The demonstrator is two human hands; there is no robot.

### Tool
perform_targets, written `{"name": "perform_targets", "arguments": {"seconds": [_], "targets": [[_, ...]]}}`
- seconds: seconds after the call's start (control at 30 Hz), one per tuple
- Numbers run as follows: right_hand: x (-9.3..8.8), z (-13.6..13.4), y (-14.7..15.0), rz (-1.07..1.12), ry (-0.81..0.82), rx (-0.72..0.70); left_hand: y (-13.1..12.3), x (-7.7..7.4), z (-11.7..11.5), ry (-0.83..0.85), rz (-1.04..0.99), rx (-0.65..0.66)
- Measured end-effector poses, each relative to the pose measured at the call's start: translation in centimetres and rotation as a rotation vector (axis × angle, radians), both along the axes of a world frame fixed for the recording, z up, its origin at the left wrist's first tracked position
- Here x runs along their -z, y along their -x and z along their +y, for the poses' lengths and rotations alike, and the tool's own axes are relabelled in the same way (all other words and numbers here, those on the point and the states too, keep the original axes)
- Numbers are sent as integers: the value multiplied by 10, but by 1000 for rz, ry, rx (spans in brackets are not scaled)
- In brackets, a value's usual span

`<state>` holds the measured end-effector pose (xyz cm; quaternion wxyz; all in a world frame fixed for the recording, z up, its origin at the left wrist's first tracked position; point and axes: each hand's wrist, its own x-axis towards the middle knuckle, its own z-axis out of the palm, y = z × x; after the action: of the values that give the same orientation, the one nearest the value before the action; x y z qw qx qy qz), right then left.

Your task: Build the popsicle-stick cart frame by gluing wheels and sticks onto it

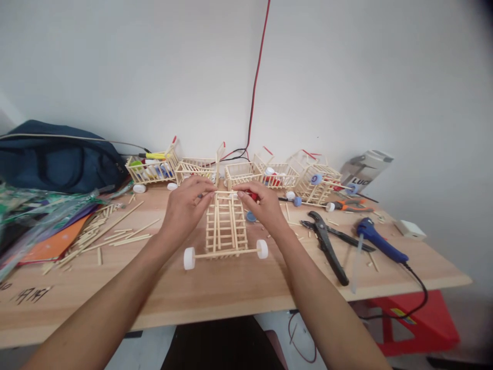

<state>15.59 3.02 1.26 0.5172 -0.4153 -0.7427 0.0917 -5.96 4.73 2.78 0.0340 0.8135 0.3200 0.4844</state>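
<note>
On the table in front of me lies a small cart made of thin wooden sticks [226, 228], its underside facing up. A stick axle [225, 253] with a white cap wheel [189, 258] at its left end and another white cap wheel [262, 249] at its right crosses the near end. At the far end, my left hand [188, 203] pinches the left part of a thin wooden stick [226, 192] laid across the frame. My right hand [264, 205] pinches that stick's right part. Close to the right wrist lies a blue cap [251, 216].
Several stick carts [239, 173] stand along the wall. At right lie black pliers [327, 246], orange-handled pliers [352, 206] and a blue glue gun [381, 241] with a cord. Loose sticks [115, 236], plastic bags [26, 221] and a blue bag [61, 159] are at left.
</note>
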Motion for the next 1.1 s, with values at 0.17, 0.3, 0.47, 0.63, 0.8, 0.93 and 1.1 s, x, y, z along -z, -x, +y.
{"name": "perform_targets", "arguments": {"seconds": [0.17, 0.3, 0.47, 0.63, 0.8, 0.93, 1.1], "targets": [[-1, 0, 0, 4, 4, 2, 0, 0, 0, 2, 1, -14], [-4, -1, 1, 2, 6, -4, 0, -1, 2, -33, 9, -13], [-6, -2, 1, 17, 25, 6, 1, -2, 3, -37, 29, -26], [-6, -2, 1, 34, 26, -7, 1, -1, 3, -41, 44, -49], [-8, -3, 2, 30, 43, -1, 1, -1, 3, -40, 39, -51], [-8, -4, 2, 6, 53, 15, 1, -1, 4, -39, 20, -30], [-6, -2, 1, -12, 47, 11, 0, 0, 4, -21, -3, -32]]}}
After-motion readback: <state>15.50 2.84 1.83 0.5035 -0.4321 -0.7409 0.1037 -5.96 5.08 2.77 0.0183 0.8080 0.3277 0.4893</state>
